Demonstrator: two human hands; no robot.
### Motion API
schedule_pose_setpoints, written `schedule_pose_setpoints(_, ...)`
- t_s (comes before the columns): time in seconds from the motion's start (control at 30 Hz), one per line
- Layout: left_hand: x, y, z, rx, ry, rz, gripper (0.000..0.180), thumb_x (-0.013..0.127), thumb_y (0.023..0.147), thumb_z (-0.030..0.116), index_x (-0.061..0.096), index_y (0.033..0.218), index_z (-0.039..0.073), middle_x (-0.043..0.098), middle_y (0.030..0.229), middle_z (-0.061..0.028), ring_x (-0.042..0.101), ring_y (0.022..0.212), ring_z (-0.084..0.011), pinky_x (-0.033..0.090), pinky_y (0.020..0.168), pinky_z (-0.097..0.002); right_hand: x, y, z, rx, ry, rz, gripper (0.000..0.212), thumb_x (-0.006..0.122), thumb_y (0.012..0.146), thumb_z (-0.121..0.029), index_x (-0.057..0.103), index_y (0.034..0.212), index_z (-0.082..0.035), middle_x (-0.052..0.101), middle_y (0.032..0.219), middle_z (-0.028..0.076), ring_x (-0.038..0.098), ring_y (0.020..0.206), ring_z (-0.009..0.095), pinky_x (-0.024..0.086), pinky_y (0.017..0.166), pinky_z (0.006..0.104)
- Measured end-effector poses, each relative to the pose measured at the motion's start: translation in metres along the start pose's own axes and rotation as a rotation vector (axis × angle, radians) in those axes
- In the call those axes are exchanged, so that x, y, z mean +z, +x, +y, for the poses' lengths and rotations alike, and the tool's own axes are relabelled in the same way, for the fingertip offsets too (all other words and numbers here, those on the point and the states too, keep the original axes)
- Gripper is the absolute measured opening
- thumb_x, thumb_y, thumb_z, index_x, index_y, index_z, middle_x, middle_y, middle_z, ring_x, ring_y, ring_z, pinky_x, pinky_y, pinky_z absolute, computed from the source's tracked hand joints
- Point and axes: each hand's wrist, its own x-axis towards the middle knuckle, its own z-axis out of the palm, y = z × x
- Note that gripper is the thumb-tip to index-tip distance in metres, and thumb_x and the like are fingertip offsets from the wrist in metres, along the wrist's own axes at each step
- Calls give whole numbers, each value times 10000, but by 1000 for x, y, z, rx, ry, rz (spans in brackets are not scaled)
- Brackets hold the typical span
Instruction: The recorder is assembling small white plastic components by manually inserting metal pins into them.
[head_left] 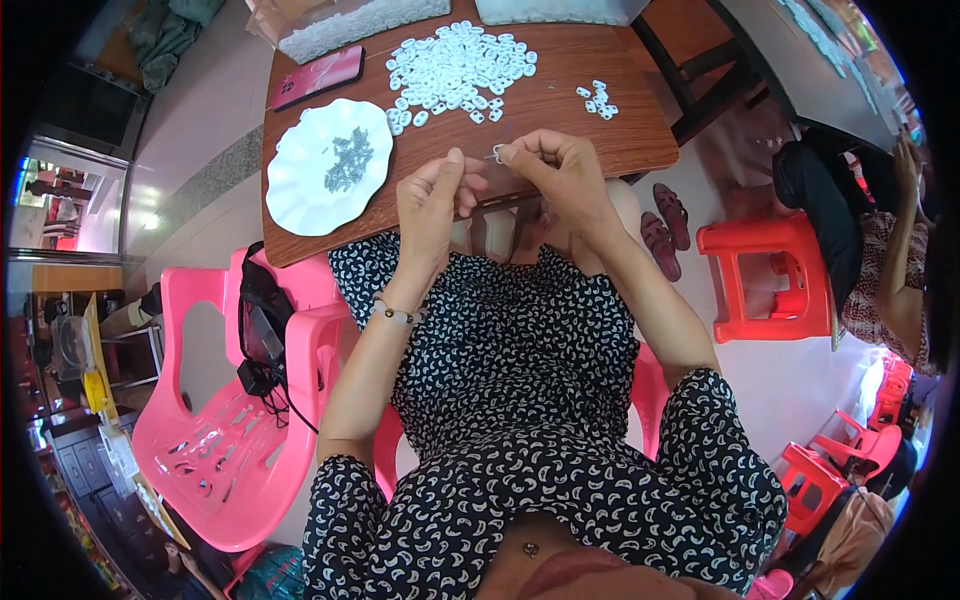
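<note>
My right hand (pixel 568 180) pinches a small white plastic piece (pixel 498 153) between thumb and forefinger, over the table's near edge. Close to its left is my left hand (pixel 430 205), thumb and fingertips drawn together. A thin metallic sliver shows between the two hands; whether the left fingers grip it is too small to tell. A white scalloped plate (pixel 290 190) lies by my left hand, bearing a heap of tiny grey metal parts (pixel 349 160). Beyond my hands spreads a large pile of white oval pieces (pixel 455 65) with holes. Several similar pieces (pixel 598 102) sit farther right.
The brown wooden table (pixel 560 60) also carries a pink flat case (pixel 318 78). Two clear bins of white pieces stand at its far edge, one bin (pixel 365 28) on the left. A pink chair (pixel 230 400) is left of me, a red stool (pixel 765 280) right. Another person (pixel 895 260) sits far right.
</note>
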Motion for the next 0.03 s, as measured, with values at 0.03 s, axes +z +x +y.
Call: schedule_pose_setpoints(0.03,-1,1,1,8,7,10,348,573,973,302,698,942,-21,681,766,-51,516,584,-35,397,521,-175,0,1,0,-15,0,13,181,676,894,-182,689,882,-1,647,761,-28,553,707,23,426,626,183)
